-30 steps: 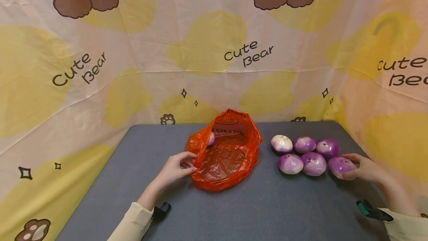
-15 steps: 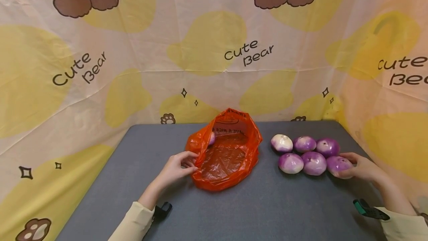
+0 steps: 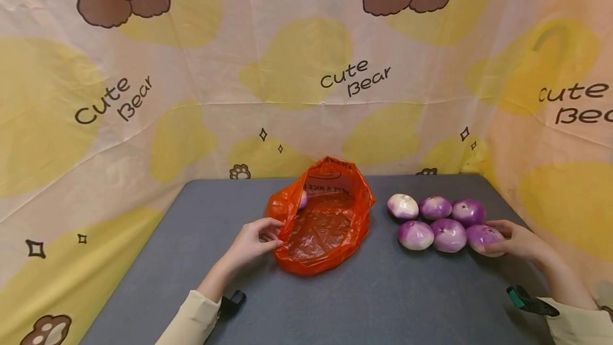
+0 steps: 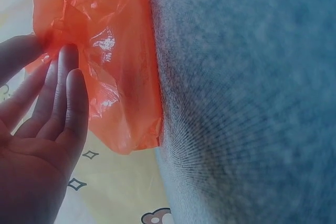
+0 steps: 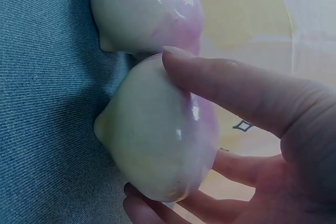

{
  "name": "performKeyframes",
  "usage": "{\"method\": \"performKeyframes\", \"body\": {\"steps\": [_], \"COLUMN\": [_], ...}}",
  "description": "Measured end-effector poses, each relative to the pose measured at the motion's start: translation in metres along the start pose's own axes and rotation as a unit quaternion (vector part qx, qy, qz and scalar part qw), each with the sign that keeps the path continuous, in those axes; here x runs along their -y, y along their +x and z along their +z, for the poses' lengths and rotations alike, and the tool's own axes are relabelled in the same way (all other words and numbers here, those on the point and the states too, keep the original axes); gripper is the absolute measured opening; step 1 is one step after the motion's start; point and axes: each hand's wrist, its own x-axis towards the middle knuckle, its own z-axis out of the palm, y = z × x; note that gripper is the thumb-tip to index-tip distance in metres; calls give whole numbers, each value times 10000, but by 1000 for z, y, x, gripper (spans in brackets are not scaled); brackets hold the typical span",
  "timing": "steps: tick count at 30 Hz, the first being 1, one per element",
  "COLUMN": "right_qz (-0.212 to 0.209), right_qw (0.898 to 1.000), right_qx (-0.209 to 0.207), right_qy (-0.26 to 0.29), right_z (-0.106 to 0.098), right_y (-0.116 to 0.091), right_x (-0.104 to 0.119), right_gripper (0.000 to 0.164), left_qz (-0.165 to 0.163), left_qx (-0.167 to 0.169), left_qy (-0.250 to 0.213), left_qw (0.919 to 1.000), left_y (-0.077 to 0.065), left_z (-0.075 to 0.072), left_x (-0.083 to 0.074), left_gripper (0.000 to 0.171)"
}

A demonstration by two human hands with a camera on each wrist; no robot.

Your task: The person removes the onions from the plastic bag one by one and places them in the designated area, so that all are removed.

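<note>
In the head view my left hand [image 3: 255, 239] pinches the left edge of the mouth of a red plastic bag [image 3: 330, 260]. The bag lies on its side, its mouth gaping towards me, and a purple turnip [image 3: 304, 199] partly shows inside. My right hand [image 3: 523, 243] holds a purple-and-white turnip [image 3: 483, 238], the front right one of two short rows. Thumb and fingers span this turnip [image 5: 157, 129] in the right wrist view; its white pointed underside faces the grey table. Another turnip [image 5: 147, 14] sits against it.
Left of the held turnip are two front-row turnips, one of them a middle turnip [image 3: 448, 235]. Behind them stand several more, including a mostly white turnip [image 3: 403, 206]. The grey table [image 3: 364, 302] ends at a printed cloth backdrop [image 3: 297, 79].
My right hand has shifted the held turnip slightly left, up against its neighbour, and has stayed there over the last half second. The left hand and the bag have not visibly moved.
</note>
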Motion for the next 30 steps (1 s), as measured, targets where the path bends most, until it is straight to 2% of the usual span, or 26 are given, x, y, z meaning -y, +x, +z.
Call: {"method": "performKeyframes", "body": {"steps": [23,25,30], "right_qz": [241,246,265], "right_qw": [9992,9991,9990], "right_qx": [254,279,306], "right_qy": [179,187,179], "right_z": [-4,-4,-6], "right_y": [3,3,4], "right_x": [1,1,2], "right_gripper": [80,81,81], "left_qz": [43,43,79], "left_qx": [-33,-47,-69], "left_qy": [18,26,9], "left_qw": [10000,10000,9999], "left_y": [0,1,1], "left_z": [0,2,2], "left_x": [0,6,8], "left_gripper": [33,33,33]}}
